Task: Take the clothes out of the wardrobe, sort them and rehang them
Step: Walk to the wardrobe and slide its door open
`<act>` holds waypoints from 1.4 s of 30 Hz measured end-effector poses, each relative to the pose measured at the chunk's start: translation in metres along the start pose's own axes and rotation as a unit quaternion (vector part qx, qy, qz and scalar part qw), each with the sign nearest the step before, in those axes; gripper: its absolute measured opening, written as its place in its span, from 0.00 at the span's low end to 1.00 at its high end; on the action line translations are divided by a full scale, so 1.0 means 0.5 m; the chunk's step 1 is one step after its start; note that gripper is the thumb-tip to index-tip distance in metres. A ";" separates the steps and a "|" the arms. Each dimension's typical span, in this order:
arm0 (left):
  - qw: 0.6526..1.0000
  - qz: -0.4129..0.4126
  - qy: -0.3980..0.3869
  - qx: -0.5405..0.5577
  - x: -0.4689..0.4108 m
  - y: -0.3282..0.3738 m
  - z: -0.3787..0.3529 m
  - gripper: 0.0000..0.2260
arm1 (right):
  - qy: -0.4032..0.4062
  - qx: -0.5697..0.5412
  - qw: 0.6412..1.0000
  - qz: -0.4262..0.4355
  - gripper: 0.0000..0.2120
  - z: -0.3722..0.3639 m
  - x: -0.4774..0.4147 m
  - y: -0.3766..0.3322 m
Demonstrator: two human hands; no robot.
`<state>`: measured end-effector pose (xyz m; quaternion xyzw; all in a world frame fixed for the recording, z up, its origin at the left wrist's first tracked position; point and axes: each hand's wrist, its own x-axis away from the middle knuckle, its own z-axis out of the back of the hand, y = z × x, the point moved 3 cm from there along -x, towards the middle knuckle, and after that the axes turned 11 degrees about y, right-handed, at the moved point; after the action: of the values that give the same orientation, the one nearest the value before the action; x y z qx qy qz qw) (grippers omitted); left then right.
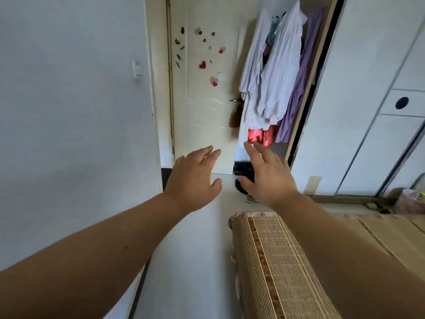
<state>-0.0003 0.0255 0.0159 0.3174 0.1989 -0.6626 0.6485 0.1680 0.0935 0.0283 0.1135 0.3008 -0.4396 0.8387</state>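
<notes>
I count two hands: my left hand (pixel 192 178) and right hand (pixel 268 178) reach forward, both spread wide and holding nothing. At one o'clock the wardrobe (pixel 358 93) stands open; roughly four clothes (pixel 279 72) hang there, long axes vertical, hems down
</notes>
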 end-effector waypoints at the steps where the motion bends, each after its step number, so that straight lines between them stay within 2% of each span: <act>1: 1.000 0.006 -0.014 0.004 -0.005 -0.016 -0.016 0.30 | -0.004 -0.005 1.000 -0.012 0.38 -0.021 -0.009 0.000; 5: 0.998 0.003 -0.062 -0.006 -0.022 -0.098 -0.108 0.30 | -0.048 -0.013 0.997 -0.053 0.38 -0.137 -0.034 0.010; 14: 0.991 0.021 -0.132 0.025 -0.103 -0.218 -0.326 0.29 | -0.139 -0.016 0.987 -0.075 0.38 -0.372 -0.096 0.097; 27: 0.977 0.077 -0.199 0.016 -0.390 -0.307 -0.660 0.28 | -0.209 -0.048 0.974 -0.067 0.35 -0.641 -0.392 0.347; 34: 0.972 0.075 -0.218 0.035 -0.529 -0.358 -0.806 0.25 | -0.220 -0.082 0.966 -0.108 0.35 -0.765 -0.510 0.445; 42: 0.966 0.006 -0.242 0.092 -0.740 -0.442 -1.027 0.26 | -0.205 -0.058 0.966 -0.146 0.33 -0.922 -0.706 0.553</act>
<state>-0.1504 0.6613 -0.1350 0.2070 -0.0272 -0.7311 0.6495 0.0516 0.7018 -0.1444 -0.0731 0.1608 -0.5532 0.8141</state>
